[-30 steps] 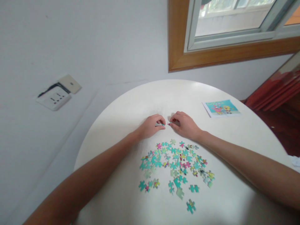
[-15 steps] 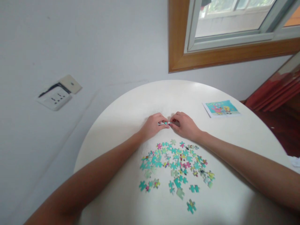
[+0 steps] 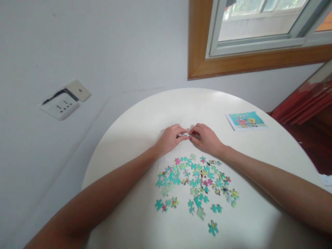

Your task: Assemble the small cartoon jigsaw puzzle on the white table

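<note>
My left hand (image 3: 171, 137) and my right hand (image 3: 205, 138) meet above the middle of the white table (image 3: 124, 138). Between their fingertips are small puzzle pieces (image 3: 184, 134), seen nearly edge-on and partly covered by the fingers. The left thumb and fingers pinch them from the left, and the right thumb and fingers close on their right end. How many pieces are held I cannot tell. Nearer to me lies a loose spread of jigsaw pieces (image 3: 198, 199), mostly teal with some pink, yellow and pale green.
A picture card (image 3: 246, 120) with cartoon figures on teal lies at the table's right rear. Behind the table rises a white wall with a power socket (image 3: 61, 105) on the left and a wood-framed window (image 3: 197, 67). A red curtain (image 3: 301, 103) hangs at the right.
Both hands stay together in nearly the same place. The pieces between the fingers have tilted, so less of their printed face shows. The whole view has shifted slightly.
</note>
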A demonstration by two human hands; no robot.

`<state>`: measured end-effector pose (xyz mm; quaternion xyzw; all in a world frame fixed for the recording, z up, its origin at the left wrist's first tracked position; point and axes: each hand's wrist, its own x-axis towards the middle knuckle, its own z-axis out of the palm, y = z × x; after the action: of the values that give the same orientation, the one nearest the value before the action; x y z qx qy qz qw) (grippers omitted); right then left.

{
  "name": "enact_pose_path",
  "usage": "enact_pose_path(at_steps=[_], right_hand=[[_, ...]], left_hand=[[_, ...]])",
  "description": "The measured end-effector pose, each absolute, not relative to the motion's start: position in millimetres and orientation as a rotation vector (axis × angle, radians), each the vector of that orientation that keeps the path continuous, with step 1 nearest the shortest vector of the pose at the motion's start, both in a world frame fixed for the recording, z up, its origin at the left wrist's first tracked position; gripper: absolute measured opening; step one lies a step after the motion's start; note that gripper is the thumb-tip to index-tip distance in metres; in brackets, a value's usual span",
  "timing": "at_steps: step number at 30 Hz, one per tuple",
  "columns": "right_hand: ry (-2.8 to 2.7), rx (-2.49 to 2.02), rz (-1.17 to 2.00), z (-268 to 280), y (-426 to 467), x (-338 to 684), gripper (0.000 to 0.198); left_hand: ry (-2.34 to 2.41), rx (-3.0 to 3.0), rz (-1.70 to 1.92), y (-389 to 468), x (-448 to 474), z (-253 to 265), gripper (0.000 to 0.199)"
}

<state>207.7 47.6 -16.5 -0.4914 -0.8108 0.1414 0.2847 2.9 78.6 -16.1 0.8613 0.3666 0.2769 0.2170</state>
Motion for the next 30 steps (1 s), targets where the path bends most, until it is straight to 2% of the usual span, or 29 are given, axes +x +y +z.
enact_pose_path(at_steps=[3,8,30], right_hand=[[-2.168,-1.315,0.382,-15,47,208,0.007],[-2.173,-1.305,0.393,-15,47,208,0.007],[-2.175,-1.31,0.377,-14,46,208,0.005]], left_hand=[[1.019,2.389,0.808,76,-1,-14,0.012],[0.937,2.468,0.821,74,-8,-15,0.031],[0.86,2.535,0.793,79,-7,-15,0.036]])
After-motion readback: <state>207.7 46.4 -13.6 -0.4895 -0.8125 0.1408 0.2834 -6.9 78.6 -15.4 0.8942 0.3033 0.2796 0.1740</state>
